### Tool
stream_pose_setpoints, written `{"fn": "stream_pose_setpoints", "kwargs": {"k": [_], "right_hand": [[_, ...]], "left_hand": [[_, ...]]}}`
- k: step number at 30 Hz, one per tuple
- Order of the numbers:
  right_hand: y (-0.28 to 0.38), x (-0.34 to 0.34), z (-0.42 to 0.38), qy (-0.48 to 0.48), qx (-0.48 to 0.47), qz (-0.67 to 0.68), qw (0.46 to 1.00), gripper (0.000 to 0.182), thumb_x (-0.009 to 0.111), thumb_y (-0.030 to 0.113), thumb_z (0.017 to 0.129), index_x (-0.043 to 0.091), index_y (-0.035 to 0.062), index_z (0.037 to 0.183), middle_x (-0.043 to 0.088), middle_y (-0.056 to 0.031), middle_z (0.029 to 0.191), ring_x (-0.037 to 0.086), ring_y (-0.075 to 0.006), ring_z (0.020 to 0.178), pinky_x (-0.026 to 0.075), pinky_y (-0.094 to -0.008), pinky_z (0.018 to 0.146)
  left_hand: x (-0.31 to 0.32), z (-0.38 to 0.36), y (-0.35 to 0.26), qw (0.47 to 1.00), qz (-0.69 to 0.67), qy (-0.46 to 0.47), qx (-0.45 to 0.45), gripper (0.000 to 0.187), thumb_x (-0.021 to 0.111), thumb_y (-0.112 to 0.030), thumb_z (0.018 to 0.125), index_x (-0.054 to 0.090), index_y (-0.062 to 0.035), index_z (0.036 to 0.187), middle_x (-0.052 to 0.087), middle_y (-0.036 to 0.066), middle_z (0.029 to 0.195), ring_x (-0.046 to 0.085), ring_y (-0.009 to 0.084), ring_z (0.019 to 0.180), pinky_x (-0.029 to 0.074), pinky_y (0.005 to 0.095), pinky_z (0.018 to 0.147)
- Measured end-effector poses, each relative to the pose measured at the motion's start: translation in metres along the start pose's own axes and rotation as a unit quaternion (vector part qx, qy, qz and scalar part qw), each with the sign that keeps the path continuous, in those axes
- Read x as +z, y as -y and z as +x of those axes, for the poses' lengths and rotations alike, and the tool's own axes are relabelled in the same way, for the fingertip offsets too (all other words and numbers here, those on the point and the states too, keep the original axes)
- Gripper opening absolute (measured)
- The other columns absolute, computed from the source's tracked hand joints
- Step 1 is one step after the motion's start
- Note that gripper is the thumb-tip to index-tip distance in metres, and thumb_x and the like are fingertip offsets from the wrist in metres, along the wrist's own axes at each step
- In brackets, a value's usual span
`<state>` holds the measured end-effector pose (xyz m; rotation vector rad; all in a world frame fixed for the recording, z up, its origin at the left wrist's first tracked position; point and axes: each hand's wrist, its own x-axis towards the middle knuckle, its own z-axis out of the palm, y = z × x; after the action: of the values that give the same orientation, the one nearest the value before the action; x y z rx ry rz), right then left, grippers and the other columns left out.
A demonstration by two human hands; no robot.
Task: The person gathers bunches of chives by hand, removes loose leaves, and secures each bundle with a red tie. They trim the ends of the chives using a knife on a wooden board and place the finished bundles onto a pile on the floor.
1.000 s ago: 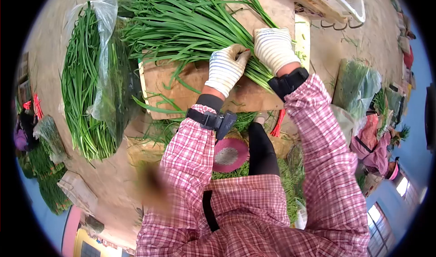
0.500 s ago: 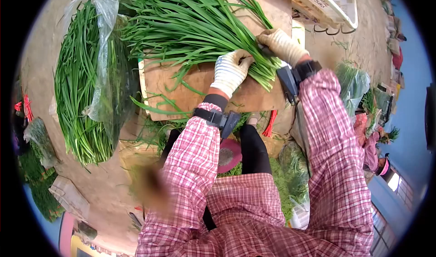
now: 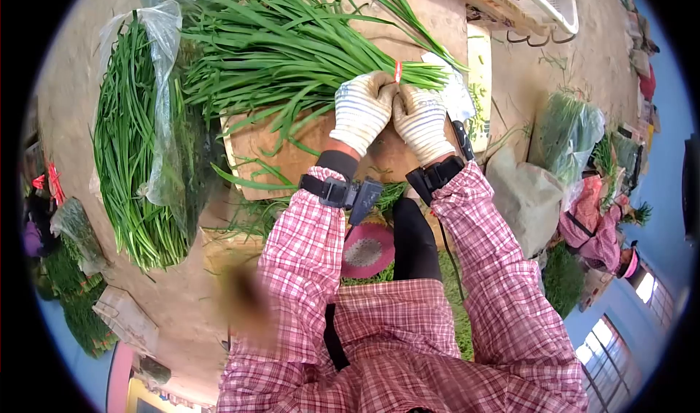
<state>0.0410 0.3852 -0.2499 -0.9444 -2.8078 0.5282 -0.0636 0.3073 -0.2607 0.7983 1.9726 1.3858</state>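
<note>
A bunch of garlic chives [image 3: 292, 55] lies on the wooden board [image 3: 321, 139], its cut stems pointing right. A red tie [image 3: 398, 71] runs round the stems. My left hand [image 3: 364, 110], in a striped white glove, is closed at the near side of the bunch, where the tie comes down. Right beside it, my gloved right hand [image 3: 421, 125] has its fingers pinched at the same spot, fingertips almost touching. The tie's ends are hidden between the fingers. To the right of the stems lies a wide-bladed knife [image 3: 459, 99] with a black handle.
At left, more chives [image 3: 135, 150] lie partly wrapped in clear plastic [image 3: 162, 106]. A white crate [image 3: 569, 8] stands at the upper right. Bagged greens [image 3: 569, 132] sit to the right on the floor. Between my legs is a pink round seat [image 3: 368, 251].
My right hand has moved down and left to meet my left hand. A red tie now shows around the stems. The knife now shows flat on the board.
</note>
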Motion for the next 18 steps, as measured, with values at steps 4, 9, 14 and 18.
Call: {"fn": "stream_pose_setpoints", "kwargs": {"k": [4,9,14,18], "right_hand": [[-0.008,0.006,0.0,0.01,-0.045,-0.025,0.999,0.016,0.058,0.019,0.079,0.062,0.0077,0.09,0.062,-0.0147,0.074,0.06,-0.0355,0.074,0.043,-0.0477,0.07],[-0.011,0.016,0.002,0.006,-0.063,-0.069,0.996,0.024,0.061,0.025,0.074,0.062,0.0052,0.088,0.063,-0.0117,0.079,0.061,-0.0308,0.075,0.041,-0.0447,0.074],[-0.009,0.007,0.008,0.058,-0.059,-0.082,0.993,0.024,0.061,0.029,0.076,0.063,0.0084,0.088,0.065,-0.0103,0.079,0.063,-0.028,0.076,0.042,-0.0431,0.073],[-0.006,0.005,0.011,0.089,-0.048,-0.091,0.991,0.021,0.06,0.028,0.076,0.063,0.0109,0.088,0.066,-0.0096,0.081,0.064,-0.0287,0.075,0.042,-0.0447,0.074]], "left_hand": [[-0.004,0.017,-0.016,0.983,0.176,0.043,0.031,0.017,0.062,-0.019,0.081,0.07,-0.0066,0.089,0.067,0.015,0.081,0.065,0.0315,0.075,0.051,0.0359,0.069],[-0.001,0.034,-0.027,0.956,0.273,0.109,0.013,0.018,0.061,-0.02,0.081,0.071,-0.0098,0.092,0.067,0.014,0.085,0.065,0.0314,0.08,0.052,0.0373,0.073],[-0.002,0.038,-0.03,0.938,0.326,0.116,0.027,0.02,0.061,-0.021,0.082,0.071,-0.0107,0.095,0.067,0.015,0.085,0.065,0.0313,0.08,0.052,0.0375,0.073],[-0.01,0.033,-0.034,0.927,0.348,0.125,0.066,0.017,0.062,-0.02,0.08,0.071,-0.0114,0.092,0.067,0.014,0.085,0.065,0.0311,0.081,0.051,0.0384,0.073]]}}
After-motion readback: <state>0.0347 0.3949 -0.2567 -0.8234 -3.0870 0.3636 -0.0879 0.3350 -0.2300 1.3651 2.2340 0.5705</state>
